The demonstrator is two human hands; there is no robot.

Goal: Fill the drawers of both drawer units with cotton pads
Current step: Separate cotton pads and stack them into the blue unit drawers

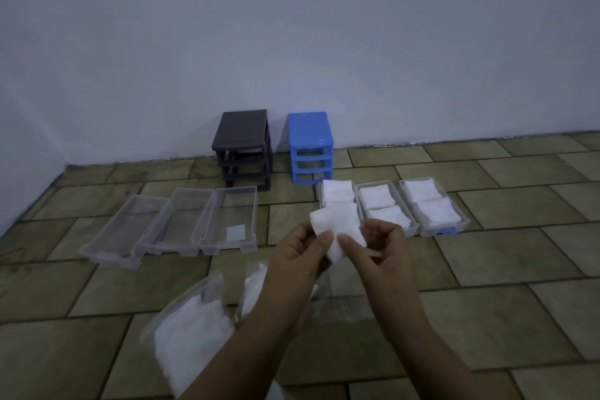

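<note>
Two hands hold a stack of cotton pads above a tiled floor, beside a bag of more pads.

Nearest the camera, a clear plastic bag of cotton pads [191,331] lies on the tiled floor [506,256], with a second clear bag [256,289] partly hidden behind the left forearm. Against the wall [292,26] stand a dark grey drawer unit [242,146] and a blue drawer unit [311,148], both with their drawers out. Three empty clear drawers [168,224] lie side by side at left; three drawers holding cotton pads [418,204] lie at right. The left hand [297,256] and right hand [383,247] both pinch a stack of cotton pads [337,226] between thumb and curled fingers [324,237], just in front of the filled drawers.
</note>
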